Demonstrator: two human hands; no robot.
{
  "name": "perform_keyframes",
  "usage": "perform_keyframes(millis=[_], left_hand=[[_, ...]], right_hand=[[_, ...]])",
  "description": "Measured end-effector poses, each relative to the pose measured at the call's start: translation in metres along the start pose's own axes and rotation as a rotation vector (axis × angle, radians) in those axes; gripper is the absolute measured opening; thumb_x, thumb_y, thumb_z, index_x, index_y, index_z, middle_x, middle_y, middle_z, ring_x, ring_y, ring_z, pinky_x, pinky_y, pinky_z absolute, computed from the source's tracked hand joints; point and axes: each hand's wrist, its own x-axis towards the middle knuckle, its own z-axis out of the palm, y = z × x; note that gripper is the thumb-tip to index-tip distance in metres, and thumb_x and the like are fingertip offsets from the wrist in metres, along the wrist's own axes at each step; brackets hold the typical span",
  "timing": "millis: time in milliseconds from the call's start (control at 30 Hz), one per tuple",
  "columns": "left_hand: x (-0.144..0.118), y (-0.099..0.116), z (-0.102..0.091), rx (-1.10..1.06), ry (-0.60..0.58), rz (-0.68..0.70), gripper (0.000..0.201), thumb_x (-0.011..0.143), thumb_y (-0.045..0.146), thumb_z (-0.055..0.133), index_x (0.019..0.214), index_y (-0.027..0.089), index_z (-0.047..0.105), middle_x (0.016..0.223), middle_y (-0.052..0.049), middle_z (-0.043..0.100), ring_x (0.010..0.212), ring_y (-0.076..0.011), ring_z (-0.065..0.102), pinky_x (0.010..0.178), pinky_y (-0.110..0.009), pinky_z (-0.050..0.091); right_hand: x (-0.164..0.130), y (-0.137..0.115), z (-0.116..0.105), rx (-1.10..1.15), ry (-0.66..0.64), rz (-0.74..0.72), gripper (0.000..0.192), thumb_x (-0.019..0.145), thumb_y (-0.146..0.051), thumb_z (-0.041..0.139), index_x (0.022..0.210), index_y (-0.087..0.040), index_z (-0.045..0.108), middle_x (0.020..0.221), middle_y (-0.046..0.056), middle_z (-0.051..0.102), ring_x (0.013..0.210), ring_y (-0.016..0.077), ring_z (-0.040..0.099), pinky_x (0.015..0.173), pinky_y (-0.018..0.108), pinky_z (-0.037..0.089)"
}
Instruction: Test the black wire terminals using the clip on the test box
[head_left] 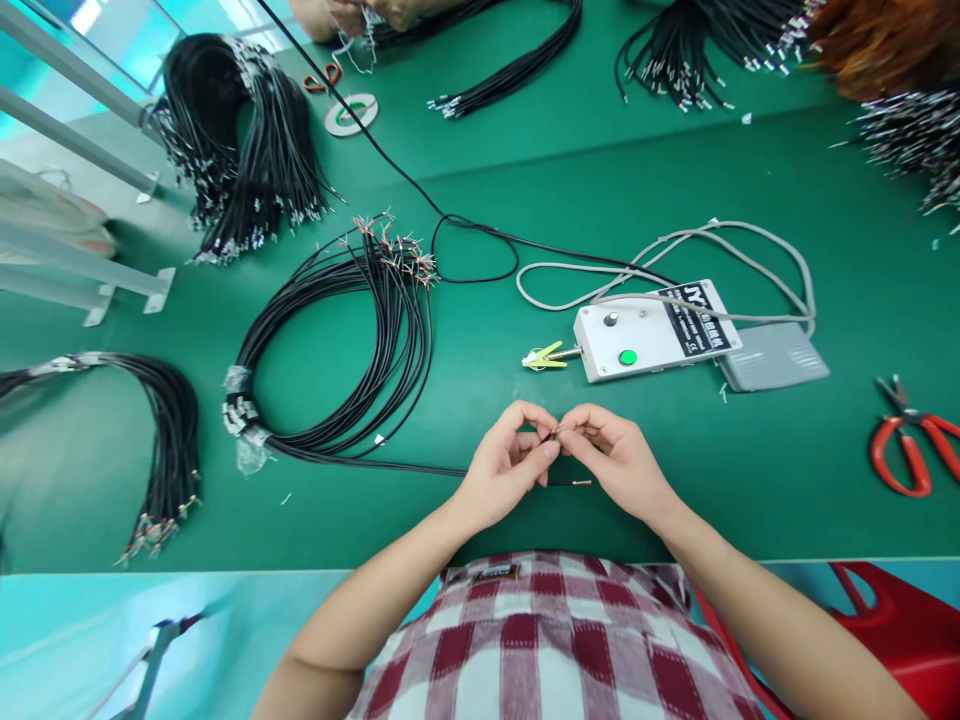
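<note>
My left hand (506,462) and my right hand (611,452) meet fingertip to fingertip just above the near edge of the green table (480,200). Between them they pinch the stripped end of a black cable (555,431), where thin coloured wires show. That cable runs left along the table to a looped bundle of black cables (352,350) tied with clear wrap. A short wire piece (574,483) lies under my hands. Just beyond my fingers sits a white control box (652,335) with a green button and a yellow-green clip at its left end.
A grey foot pedal (772,357) lies right of the box. Red-handled scissors (911,450) rest far right. More black cable bundles lie far left (169,440), back left (240,140) and along the back. Another person's hands (360,15) work at the far edge. A tape roll (351,113) lies nearby.
</note>
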Motion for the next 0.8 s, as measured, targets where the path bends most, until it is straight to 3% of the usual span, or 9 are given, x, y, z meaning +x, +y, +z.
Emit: perform_keyframes(millis=[100, 233, 400, 633, 733, 800], left_hand=[[0.006, 0.001, 0.008, 0.098, 0.058, 0.142, 0.026, 0.087, 0.034, 0.069, 0.105, 0.018, 0.062, 0.102, -0.005, 0.056, 0.064, -0.0058, 0.055, 0.057, -0.020, 0.047], [0.016, -0.005, 0.012, -0.031, 0.141, 0.139, 0.022, 0.086, 0.035, 0.069, 0.086, 0.015, 0.060, 0.079, -0.001, 0.058, 0.056, -0.0071, 0.056, 0.052, -0.020, 0.045], [0.012, -0.017, 0.008, -0.002, 0.152, -0.004, 0.025, 0.088, 0.039, 0.066, 0.089, 0.017, 0.055, 0.054, 0.004, 0.058, 0.048, -0.0102, 0.056, 0.051, -0.022, 0.046], [0.015, -0.025, 0.009, 0.047, 0.269, 0.066, 0.020, 0.086, 0.032, 0.068, 0.083, 0.016, 0.056, 0.053, 0.006, 0.053, 0.048, -0.0072, 0.049, 0.050, -0.019, 0.038], [0.019, -0.026, 0.007, 0.034, 0.268, 0.067, 0.017, 0.087, 0.030, 0.067, 0.084, 0.017, 0.055, 0.054, 0.006, 0.053, 0.049, -0.0078, 0.049, 0.050, -0.020, 0.037], [0.019, -0.025, 0.004, 0.068, 0.244, 0.069, 0.015, 0.089, 0.028, 0.064, 0.085, 0.017, 0.055, 0.055, 0.006, 0.052, 0.049, -0.0084, 0.048, 0.050, -0.021, 0.038]], right_hand=[[-0.001, -0.004, -0.004, -0.102, -0.032, -0.046, 0.015, 0.091, -0.035, 0.064, 0.085, -0.022, 0.063, 0.078, 0.000, 0.066, 0.073, 0.0150, 0.061, 0.072, 0.028, 0.049], [-0.003, -0.009, -0.013, -0.251, -0.071, -0.063, 0.017, 0.096, -0.033, 0.056, 0.084, -0.022, 0.060, 0.079, -0.001, 0.066, 0.073, 0.0144, 0.061, 0.072, 0.028, 0.048], [-0.001, -0.013, -0.019, -0.668, -0.078, -0.158, 0.015, 0.098, -0.027, 0.050, 0.086, -0.022, 0.058, 0.085, 0.000, 0.063, 0.078, 0.0158, 0.059, 0.073, 0.030, 0.043], [0.002, -0.010, -0.029, -0.944, -0.029, -0.258, 0.012, 0.099, -0.028, 0.051, 0.092, -0.023, 0.060, 0.089, -0.001, 0.068, 0.081, 0.0150, 0.063, 0.076, 0.031, 0.040], [0.003, -0.011, -0.030, -1.093, 0.045, -0.396, 0.023, 0.095, -0.038, 0.061, 0.109, -0.020, 0.062, 0.103, 0.003, 0.072, 0.090, 0.0184, 0.065, 0.081, 0.033, 0.041], [0.005, -0.011, -0.027, -1.233, 0.046, -0.532, 0.026, 0.094, -0.040, 0.063, 0.109, -0.019, 0.064, 0.104, 0.005, 0.073, 0.092, 0.0207, 0.065, 0.081, 0.034, 0.039]])
